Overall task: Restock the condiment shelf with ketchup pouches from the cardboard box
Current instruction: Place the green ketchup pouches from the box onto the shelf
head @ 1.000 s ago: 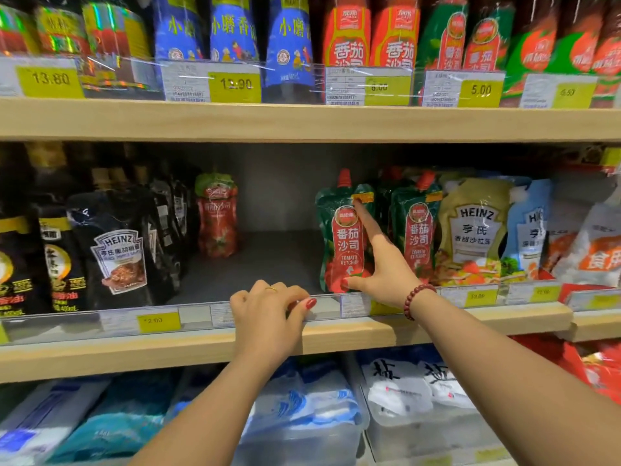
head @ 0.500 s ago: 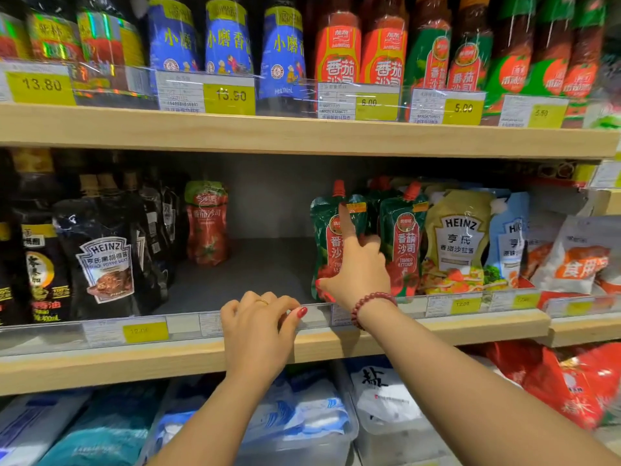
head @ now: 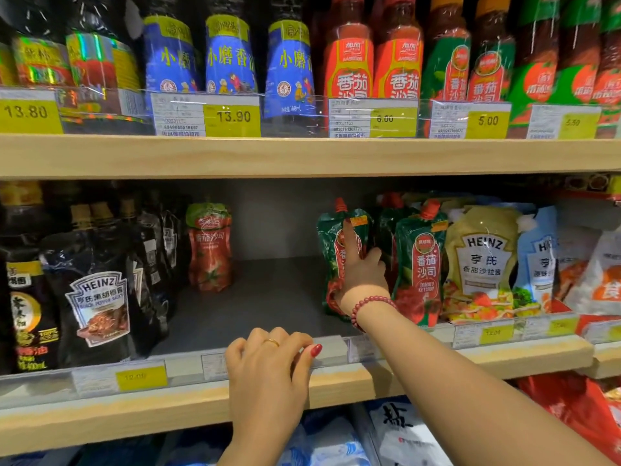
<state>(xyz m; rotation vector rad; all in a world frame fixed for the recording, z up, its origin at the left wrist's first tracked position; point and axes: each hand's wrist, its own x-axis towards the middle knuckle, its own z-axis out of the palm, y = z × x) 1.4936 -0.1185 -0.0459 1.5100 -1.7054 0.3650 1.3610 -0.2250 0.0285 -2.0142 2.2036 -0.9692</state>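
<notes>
A green ketchup pouch [head: 327,237] with a red spout stands on the grey middle shelf [head: 268,290], near its front. My right hand [head: 361,277] grips it low down: the index finger lies straight up its front, the thumb hooks round its lower left edge, and the other fingers curl at its right edge. Just to the right stands a second green ketchup pouch [head: 420,264], with more behind it. My left hand [head: 268,361] rests on the shelf's front, fingers curled over the clear price rail [head: 336,344]. The cardboard box is out of view.
A lone red tomato pouch [head: 210,247] stands at the back left of the gap. Black Heinz sauce pouches [head: 97,297] fill the left side and yellow Heinz salad dressing [head: 480,264] the right. Bottles line the shelf above [head: 302,156]. Salt bags lie below.
My right hand has slid from the pouch's right edge across its front, and the thumb now wraps its lower left. My left hand stays on the rail. The view has moved closer.
</notes>
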